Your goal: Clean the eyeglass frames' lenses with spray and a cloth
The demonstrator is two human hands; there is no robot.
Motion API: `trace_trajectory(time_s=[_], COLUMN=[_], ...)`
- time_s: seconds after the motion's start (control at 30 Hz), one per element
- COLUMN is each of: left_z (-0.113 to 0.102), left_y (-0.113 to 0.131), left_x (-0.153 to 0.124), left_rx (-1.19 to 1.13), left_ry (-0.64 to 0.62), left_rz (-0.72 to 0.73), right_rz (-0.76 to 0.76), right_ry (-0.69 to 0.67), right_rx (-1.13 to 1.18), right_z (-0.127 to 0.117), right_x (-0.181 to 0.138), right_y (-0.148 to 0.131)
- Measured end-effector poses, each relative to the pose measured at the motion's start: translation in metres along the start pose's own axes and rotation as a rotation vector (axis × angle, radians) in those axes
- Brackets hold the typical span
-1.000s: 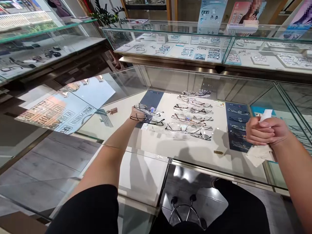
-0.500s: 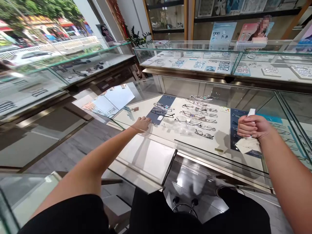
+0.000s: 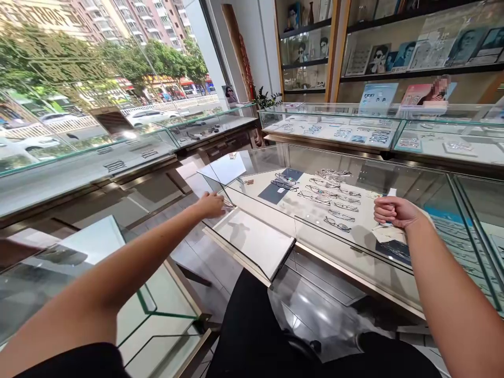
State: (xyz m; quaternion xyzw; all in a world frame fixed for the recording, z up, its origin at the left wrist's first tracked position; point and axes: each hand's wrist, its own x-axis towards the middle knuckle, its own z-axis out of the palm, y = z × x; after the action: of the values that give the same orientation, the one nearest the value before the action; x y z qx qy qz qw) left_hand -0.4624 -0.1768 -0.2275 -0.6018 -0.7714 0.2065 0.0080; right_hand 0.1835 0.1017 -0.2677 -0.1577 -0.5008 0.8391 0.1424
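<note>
My right hand is closed in a fist above the right part of the glass display case. From the top of the fist sticks a small white object, mostly hidden by the fingers. Beneath the same hand hangs a cream cloth. My left hand is at the case's near left corner, its fingers curled together by the glass edge; what they hold, if anything, is hidden. Inside the case lie several eyeglasses, some on a dark blue mat.
A white-topped pull-out drawer juts from the case toward my legs. Another glass counter stands at the lower left. Glass showcases line the window and the back wall. A wheeled base is on the floor below.
My view has tilted up and turned left. My left hand has drawn back from over the dark blue mat to the case's near left corner. The right hand keeps its grip.
</note>
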Motion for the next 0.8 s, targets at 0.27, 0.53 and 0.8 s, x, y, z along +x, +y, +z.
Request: trace_trajectory(time_s=[0.27, 0.53, 0.8], left_z=[-0.122, -0.156, -0.143], left_y=[0.032, 0.19, 0.221], left_x=[0.045, 0.129, 0.159], left_rx=[0.079, -0.081, -0.138], left_ry=[0.351, 0.373, 0.26], left_rz=[0.023, 0.275, 0.245], right_rz=[-0.022, -0.034, -0.011], right_ry=[0.005, 0.02, 0.035], right_rx=[-0.028, -0.004, -0.002], right_z=[0.0, 0.003, 0.001], right_x=[0.005, 0.004, 0.005], right_y=[0.001, 0.0, -0.001])
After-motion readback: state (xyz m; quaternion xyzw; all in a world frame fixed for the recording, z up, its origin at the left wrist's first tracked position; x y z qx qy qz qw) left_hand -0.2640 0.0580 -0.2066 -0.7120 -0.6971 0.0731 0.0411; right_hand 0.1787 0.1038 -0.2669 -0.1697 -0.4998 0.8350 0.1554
